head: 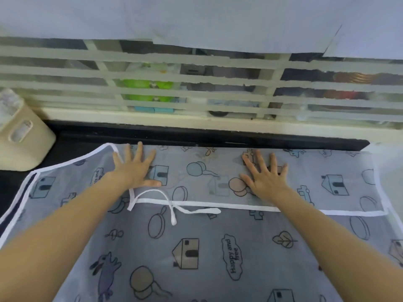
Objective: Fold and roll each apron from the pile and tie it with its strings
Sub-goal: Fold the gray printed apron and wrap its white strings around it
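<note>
A thin grey apron printed with houses, pans and rabbits lies spread on the dark counter. Its far part is folded toward me, so a white-edged hem runs across the middle. White strings lie looped near that hem. My left hand rests flat on the folded flap at the left, fingers spread. On the right of the same flap my right hand also presses down flat with fingers spread. Neither hand grips anything.
A cream plastic container stands on the dark counter at the far left. Behind the counter runs a window with pale horizontal bars, and a pale cloth hangs above it.
</note>
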`<state>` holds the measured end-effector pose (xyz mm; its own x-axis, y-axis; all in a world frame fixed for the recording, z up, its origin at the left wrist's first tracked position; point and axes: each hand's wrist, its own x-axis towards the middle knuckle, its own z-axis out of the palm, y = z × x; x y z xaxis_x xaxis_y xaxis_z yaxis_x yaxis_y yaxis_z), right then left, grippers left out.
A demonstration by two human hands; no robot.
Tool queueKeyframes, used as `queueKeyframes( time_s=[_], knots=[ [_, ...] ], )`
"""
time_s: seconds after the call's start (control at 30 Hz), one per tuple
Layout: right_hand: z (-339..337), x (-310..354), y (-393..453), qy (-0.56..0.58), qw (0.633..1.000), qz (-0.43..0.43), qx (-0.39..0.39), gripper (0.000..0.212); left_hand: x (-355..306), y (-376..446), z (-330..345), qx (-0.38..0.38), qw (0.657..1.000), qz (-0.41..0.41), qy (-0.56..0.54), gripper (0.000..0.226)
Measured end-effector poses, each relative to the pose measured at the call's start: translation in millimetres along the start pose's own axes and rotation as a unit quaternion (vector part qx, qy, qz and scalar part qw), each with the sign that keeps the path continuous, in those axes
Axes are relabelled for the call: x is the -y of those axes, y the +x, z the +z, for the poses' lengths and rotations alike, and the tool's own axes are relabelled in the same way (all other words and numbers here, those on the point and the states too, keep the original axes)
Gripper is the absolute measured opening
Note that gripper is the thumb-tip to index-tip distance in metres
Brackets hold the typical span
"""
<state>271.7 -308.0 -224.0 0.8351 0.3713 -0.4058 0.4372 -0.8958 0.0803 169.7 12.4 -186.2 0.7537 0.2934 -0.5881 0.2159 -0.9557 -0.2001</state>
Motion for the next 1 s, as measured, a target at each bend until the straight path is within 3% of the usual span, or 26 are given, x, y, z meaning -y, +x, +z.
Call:
queueKeyframes(
  time_s=[0.07, 0.17, 0.33, 0.4, 0.47, 0.6, 0.7, 0.8, 0.9, 1.0],
  knots=[
    [-14, 9, -5, -0.026, 0.999, 0.018, 0.019, 0.062, -12, -15, -1, -0.079, 0.995, 0.057, 0.004, 0.085],
    [-25, 33, -30, -0.047, 0.998, -0.029, -0.015, 0.057, -18, -47, 3, -0.168, 0.974, 0.154, -0.013, 0.059],
    [-25, 82, -86, 0.029, 0.993, -0.112, -0.037, 0.048, -7, -91, 37, -0.226, 0.96, 0.161, -0.03, 0.054],
    [-23, 103, -106, 0.006, 0.98, -0.177, -0.094, 0.044, -3, -105, 58, -0.254, 0.953, 0.162, -0.044, 0.055],
    [-17, 122, -122, -0.052, 0.968, -0.215, -0.12, 0.038, -4, -119, 74, -0.323, 0.921, 0.217, -0.03, 0.058],
    [-7, 125, -150, -0.069, 0.978, -0.096, -0.172, 0.026, -8, -143, 88, -0.397, 0.876, 0.275, 0.006, 0.051],
    [7, 125, -177, -0.055, 0.971, -0.159, -0.169, 0.026, -9, -169, 106, -0.391, 0.852, 0.346, 0.049, 0.05],
    [32, 136, -216, -0.035, 0.96, -0.249, -0.126, 0.03, 3, -199, 144, -0.325, 0.859, 0.387, 0.086, 0.061],
    [67, 150, -247, -0.005, 0.948, -0.282, -0.147, 0.027, 20, -227, 179, -0.242, 0.883, 0.363, 0.176, 0.083],
    [94, 160, -262, 0.026, 0.951, -0.239, -0.193, 0.033, 28, -230, 213, -0.185, 0.889, 0.328, 0.26, 0.112]
  ],
)
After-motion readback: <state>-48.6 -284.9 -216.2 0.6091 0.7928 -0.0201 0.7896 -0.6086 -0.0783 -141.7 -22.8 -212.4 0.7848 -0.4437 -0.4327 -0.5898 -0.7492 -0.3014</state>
